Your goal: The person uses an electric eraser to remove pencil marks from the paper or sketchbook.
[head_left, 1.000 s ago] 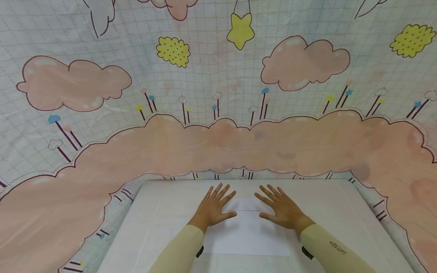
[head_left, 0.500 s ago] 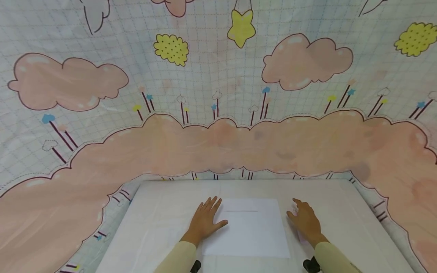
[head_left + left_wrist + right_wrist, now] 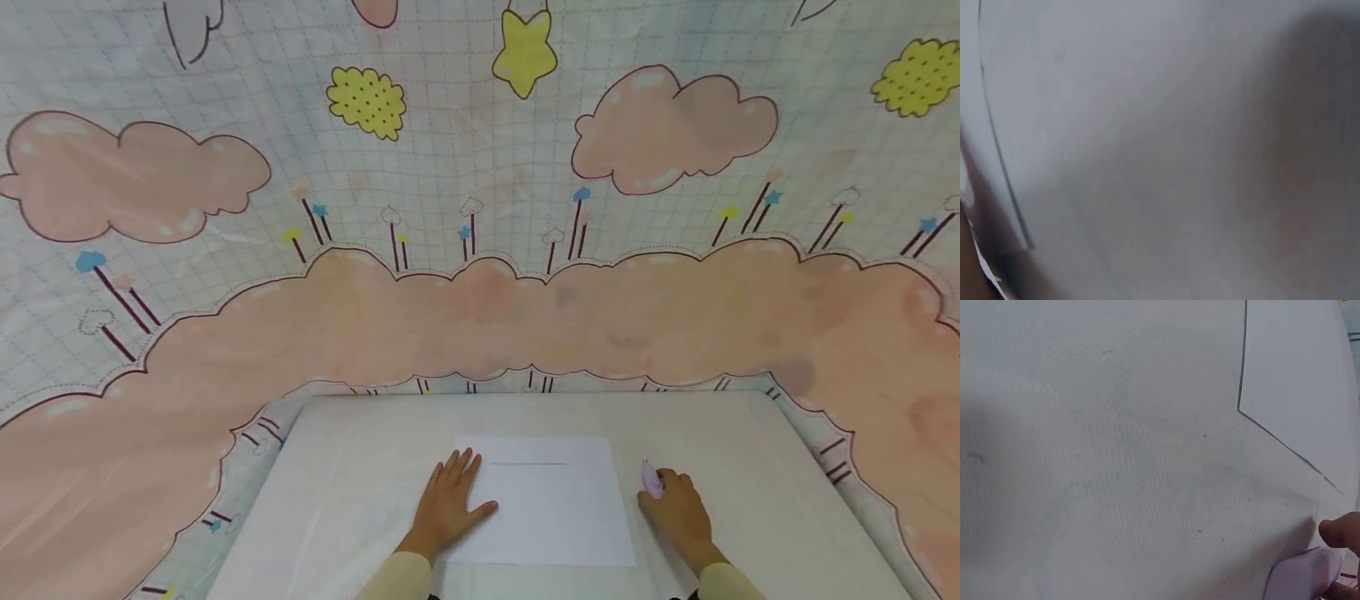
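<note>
A white sheet of paper point(image 3: 555, 517) lies on the table, with a thin dark line point(image 3: 528, 463) across its upper part. My left hand point(image 3: 447, 502) rests on the sheet's left side, fingers spread and thumb pointing inward. To the right of the paper, my right hand point(image 3: 681, 512) grips a pale purple tool with a narrow tip point(image 3: 652, 481). That tip points away from me, and the exact kind of tool is unclear. In the right wrist view, the tool's chunky, rounded lilac end point(image 3: 1300, 575) shows beside my fingers.
The white-covered table point(image 3: 360, 467) extends on all sides of the paper. Behind it hangs a patterned cloth point(image 3: 480, 325) with pink clouds and stars. Only blurred pale surface and a paper edge show in the left wrist view.
Both hands came down from above the sheet. My left hand settled on the paper's left side; my right moved right and took hold of the pale purple tool.
</note>
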`<act>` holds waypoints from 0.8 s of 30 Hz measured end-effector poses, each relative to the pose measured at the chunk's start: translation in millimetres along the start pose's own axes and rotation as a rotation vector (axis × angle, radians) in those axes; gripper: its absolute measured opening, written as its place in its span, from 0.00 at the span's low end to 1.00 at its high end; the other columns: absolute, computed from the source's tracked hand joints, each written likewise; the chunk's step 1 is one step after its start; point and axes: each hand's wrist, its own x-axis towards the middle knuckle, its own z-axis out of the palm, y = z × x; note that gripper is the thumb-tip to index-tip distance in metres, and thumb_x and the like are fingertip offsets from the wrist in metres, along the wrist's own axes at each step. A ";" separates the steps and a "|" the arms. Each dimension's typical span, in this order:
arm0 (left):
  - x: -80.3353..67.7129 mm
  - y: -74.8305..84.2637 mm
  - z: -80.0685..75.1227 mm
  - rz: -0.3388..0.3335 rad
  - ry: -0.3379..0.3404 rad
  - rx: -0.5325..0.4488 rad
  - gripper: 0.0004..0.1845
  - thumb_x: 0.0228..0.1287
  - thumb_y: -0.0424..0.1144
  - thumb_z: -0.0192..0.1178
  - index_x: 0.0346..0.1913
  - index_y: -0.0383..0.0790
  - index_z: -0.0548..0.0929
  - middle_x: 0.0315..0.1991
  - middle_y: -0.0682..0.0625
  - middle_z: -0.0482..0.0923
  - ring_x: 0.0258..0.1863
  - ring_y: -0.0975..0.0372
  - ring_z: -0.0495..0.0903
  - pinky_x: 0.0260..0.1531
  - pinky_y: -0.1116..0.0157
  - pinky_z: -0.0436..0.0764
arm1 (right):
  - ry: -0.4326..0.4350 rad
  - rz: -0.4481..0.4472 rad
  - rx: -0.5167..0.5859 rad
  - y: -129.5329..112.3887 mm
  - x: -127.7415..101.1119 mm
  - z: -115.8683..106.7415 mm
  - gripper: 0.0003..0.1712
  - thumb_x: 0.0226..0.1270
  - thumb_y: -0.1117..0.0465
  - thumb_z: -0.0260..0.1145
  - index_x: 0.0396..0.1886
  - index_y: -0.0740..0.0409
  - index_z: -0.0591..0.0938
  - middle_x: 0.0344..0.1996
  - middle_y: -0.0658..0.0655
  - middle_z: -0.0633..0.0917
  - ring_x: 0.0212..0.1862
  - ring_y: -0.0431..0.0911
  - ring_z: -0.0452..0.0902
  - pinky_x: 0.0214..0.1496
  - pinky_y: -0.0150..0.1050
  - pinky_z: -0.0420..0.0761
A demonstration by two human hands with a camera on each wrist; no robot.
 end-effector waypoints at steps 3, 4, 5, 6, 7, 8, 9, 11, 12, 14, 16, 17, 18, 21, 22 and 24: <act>-1.7 2.1 3.0 0.002 0.001 0.020 0.47 0.61 0.70 0.53 0.74 0.40 0.65 0.75 0.44 0.60 0.75 0.47 0.57 0.72 0.45 0.58 | 0.018 -0.005 0.008 -2.5 -0.5 -0.1 0.33 0.58 0.56 0.64 0.58 0.76 0.74 0.45 0.73 0.79 0.43 0.59 0.80 0.44 0.56 0.81; -2.2 2.6 3.9 0.003 0.003 0.030 0.47 0.61 0.71 0.52 0.74 0.40 0.65 0.75 0.44 0.60 0.75 0.47 0.57 0.71 0.45 0.59 | 0.026 -0.005 0.013 -2.8 -0.4 0.0 0.32 0.58 0.57 0.64 0.57 0.77 0.74 0.44 0.72 0.79 0.42 0.58 0.80 0.44 0.56 0.81; -2.7 3.0 4.8 0.002 0.003 0.039 0.47 0.62 0.71 0.52 0.74 0.40 0.64 0.75 0.44 0.60 0.75 0.47 0.57 0.71 0.45 0.59 | 0.035 -0.006 0.013 -2.6 -0.3 0.4 0.32 0.57 0.57 0.64 0.56 0.77 0.75 0.43 0.72 0.80 0.42 0.58 0.80 0.44 0.56 0.80; -3.4 3.2 5.9 -0.004 0.002 0.046 0.48 0.62 0.71 0.51 0.74 0.40 0.64 0.76 0.44 0.59 0.75 0.47 0.56 0.72 0.46 0.59 | 0.047 -0.008 0.014 -1.9 0.0 0.8 0.31 0.57 0.58 0.64 0.55 0.77 0.76 0.42 0.72 0.81 0.42 0.58 0.80 0.44 0.56 0.80; -4.0 3.5 6.6 -0.010 0.001 0.051 0.48 0.62 0.72 0.50 0.74 0.40 0.63 0.76 0.44 0.58 0.75 0.48 0.56 0.72 0.46 0.59 | 0.053 -0.007 0.016 -1.2 -0.2 1.3 0.31 0.56 0.58 0.65 0.54 0.77 0.76 0.41 0.71 0.81 0.41 0.57 0.80 0.43 0.55 0.80; -4.8 3.7 7.3 -0.016 -0.002 0.050 0.48 0.62 0.72 0.50 0.74 0.40 0.63 0.76 0.45 0.58 0.76 0.48 0.56 0.72 0.47 0.59 | 0.058 -0.003 0.021 0.0 -0.3 2.0 0.30 0.56 0.58 0.65 0.54 0.76 0.77 0.41 0.70 0.82 0.41 0.56 0.80 0.42 0.53 0.80; -5.4 4.0 7.8 -0.021 -0.004 0.048 0.48 0.62 0.72 0.50 0.74 0.40 0.63 0.76 0.45 0.57 0.76 0.49 0.56 0.72 0.47 0.59 | 0.064 -0.002 0.023 1.2 -0.5 2.6 0.30 0.56 0.58 0.66 0.53 0.76 0.77 0.40 0.69 0.82 0.40 0.56 0.80 0.40 0.51 0.80; -7.7 4.1 8.8 -0.031 -0.009 0.044 0.48 0.62 0.72 0.49 0.75 0.41 0.63 0.77 0.46 0.57 0.76 0.50 0.55 0.73 0.48 0.58 | 0.071 0.000 0.027 3.7 -0.5 4.9 0.30 0.55 0.58 0.67 0.53 0.76 0.78 0.37 0.67 0.82 0.38 0.54 0.80 0.37 0.48 0.79; -8.3 4.0 9.2 -0.038 -0.014 0.042 0.48 0.62 0.72 0.49 0.75 0.42 0.63 0.77 0.46 0.56 0.76 0.50 0.54 0.73 0.48 0.58 | 0.075 -0.001 0.027 4.8 -0.5 5.7 0.29 0.55 0.58 0.67 0.52 0.76 0.78 0.37 0.66 0.83 0.38 0.53 0.79 0.35 0.46 0.78; -8.3 3.9 10.4 -0.045 -0.017 0.044 0.48 0.62 0.73 0.48 0.75 0.42 0.62 0.77 0.47 0.55 0.77 0.51 0.54 0.74 0.49 0.57 | 0.085 -0.004 0.030 5.8 -0.3 6.6 0.29 0.54 0.58 0.68 0.52 0.75 0.79 0.36 0.66 0.83 0.37 0.52 0.79 0.34 0.43 0.77; -7.4 3.8 11.7 -0.048 -0.015 0.047 0.48 0.63 0.73 0.48 0.75 0.42 0.62 0.77 0.47 0.55 0.77 0.51 0.53 0.74 0.49 0.56 | 0.098 -0.014 0.033 6.0 0.4 6.5 0.29 0.54 0.59 0.68 0.52 0.75 0.79 0.36 0.65 0.83 0.36 0.52 0.79 0.33 0.43 0.77; -6.9 4.0 12.0 -0.049 -0.014 0.049 0.48 0.62 0.73 0.48 0.75 0.43 0.62 0.78 0.47 0.55 0.77 0.51 0.53 0.74 0.49 0.56 | 0.101 -0.018 0.037 5.7 0.6 6.1 0.29 0.54 0.59 0.68 0.52 0.75 0.79 0.36 0.65 0.83 0.36 0.52 0.79 0.33 0.43 0.77; -6.5 4.1 12.4 -0.047 -0.011 0.052 0.48 0.62 0.73 0.48 0.75 0.42 0.62 0.77 0.47 0.55 0.77 0.51 0.53 0.74 0.49 0.56 | 0.100 -0.018 0.039 5.4 0.7 5.9 0.29 0.54 0.59 0.68 0.52 0.75 0.79 0.36 0.65 0.83 0.36 0.52 0.79 0.33 0.43 0.76; -6.6 5.2 12.1 -0.039 -0.005 0.055 0.48 0.62 0.73 0.48 0.75 0.42 0.63 0.77 0.47 0.56 0.76 0.51 0.54 0.73 0.48 0.57 | 0.091 -0.017 0.047 3.6 0.8 5.7 0.29 0.54 0.59 0.68 0.53 0.74 0.79 0.37 0.66 0.82 0.37 0.52 0.78 0.34 0.42 0.76; -6.8 5.4 12.0 -0.039 -0.005 0.056 0.48 0.62 0.73 0.48 0.75 0.42 0.63 0.77 0.48 0.57 0.76 0.51 0.54 0.73 0.48 0.57 | 0.091 -0.021 0.052 2.9 1.2 6.0 0.29 0.54 0.59 0.69 0.52 0.74 0.79 0.37 0.66 0.82 0.37 0.52 0.78 0.34 0.42 0.76; -7.2 5.5 11.9 -0.034 -0.002 0.059 0.48 0.62 0.73 0.49 0.74 0.42 0.64 0.77 0.48 0.57 0.76 0.51 0.55 0.73 0.48 0.57 | 0.093 -0.035 0.059 1.2 2.4 6.9 0.28 0.55 0.60 0.70 0.51 0.74 0.79 0.37 0.67 0.82 0.37 0.52 0.78 0.35 0.42 0.76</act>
